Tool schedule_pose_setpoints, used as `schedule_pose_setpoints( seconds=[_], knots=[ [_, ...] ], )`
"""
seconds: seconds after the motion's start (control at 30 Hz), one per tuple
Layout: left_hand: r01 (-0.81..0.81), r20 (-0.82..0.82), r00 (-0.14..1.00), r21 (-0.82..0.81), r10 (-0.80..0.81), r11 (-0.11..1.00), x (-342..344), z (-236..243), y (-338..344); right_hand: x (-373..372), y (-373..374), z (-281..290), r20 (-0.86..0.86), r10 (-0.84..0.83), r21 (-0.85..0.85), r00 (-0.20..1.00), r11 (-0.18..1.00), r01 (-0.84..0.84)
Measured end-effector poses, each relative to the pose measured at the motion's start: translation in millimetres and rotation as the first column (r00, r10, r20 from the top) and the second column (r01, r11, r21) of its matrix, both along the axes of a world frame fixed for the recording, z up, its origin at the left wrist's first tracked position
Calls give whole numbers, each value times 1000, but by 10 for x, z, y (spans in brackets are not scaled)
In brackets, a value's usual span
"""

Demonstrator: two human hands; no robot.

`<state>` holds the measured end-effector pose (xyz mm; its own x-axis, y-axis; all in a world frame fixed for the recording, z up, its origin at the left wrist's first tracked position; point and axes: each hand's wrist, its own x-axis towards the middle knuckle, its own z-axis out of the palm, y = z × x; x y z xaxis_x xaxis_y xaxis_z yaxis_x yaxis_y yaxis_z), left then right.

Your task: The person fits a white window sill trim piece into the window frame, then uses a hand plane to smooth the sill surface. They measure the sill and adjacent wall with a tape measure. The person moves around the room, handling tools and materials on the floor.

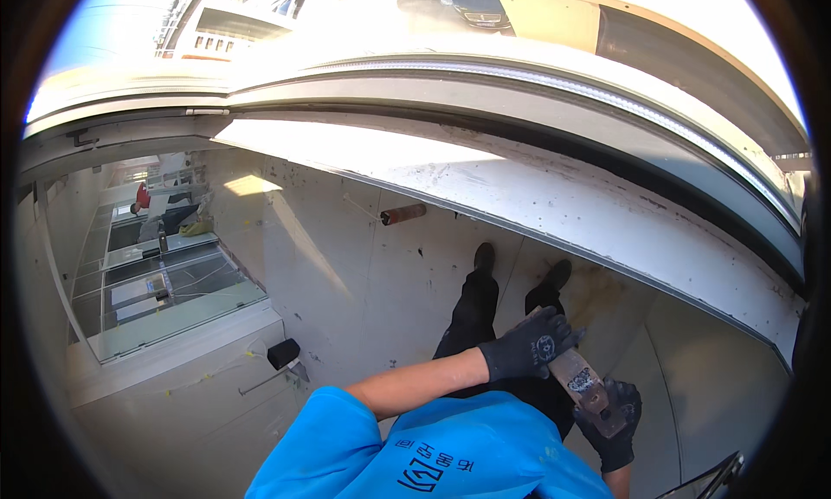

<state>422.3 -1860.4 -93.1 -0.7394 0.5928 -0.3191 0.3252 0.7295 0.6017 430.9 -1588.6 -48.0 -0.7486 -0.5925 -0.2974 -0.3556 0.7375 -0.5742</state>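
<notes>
A flat, oblong, dusty brown tool (pixel 576 371), like a sanding block, slants across in front of my body. Its upper end is in the grip of my left hand (pixel 530 343), in a dark work glove with a pale emblem on the back. At the lower end, the gloved fingers of my right hand (pixel 613 419) are wrapped around it. A patterned dark patch shows on its face between the hands. My gloves cover parts of both ends.
A white window ledge (pixel 415 157) crosses ahead. On the grey floor lie a paint roller (pixel 403 214) with a reddish sleeve and a black tool (pixel 283 354) with a metal rod. My black shoes (pixel 485 257) stand below the ledge. Beyond the left window panes is a person (pixel 143 198).
</notes>
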Motion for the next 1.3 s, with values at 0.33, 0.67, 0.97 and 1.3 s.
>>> schedule_pose_setpoints(
  seconds=[0.33, 0.67, 0.97, 1.3],
  knots=[
    [-299, -64, 944, 243, 323, 923, 173, -417, -617, -561, -797, 159, 12, 260, 156, 966, 953, -259],
    [-452, -21, 866, 392, 499, 801, 216, -312, -1875, -898, -2305, 620, -142, 578, 284, 803, 801, -526],
    [-566, 227, 819, 473, 527, 676, 342, -617, -2783, -1166, -3694, 697, 72, 622, 281, 780, 738, -614],
    [-802, 604, 592, 506, 533, 317, 356, -513, -3368, -1259, -4463, 499, 98, 643, 209, 760, 733, -647]
  ],
)
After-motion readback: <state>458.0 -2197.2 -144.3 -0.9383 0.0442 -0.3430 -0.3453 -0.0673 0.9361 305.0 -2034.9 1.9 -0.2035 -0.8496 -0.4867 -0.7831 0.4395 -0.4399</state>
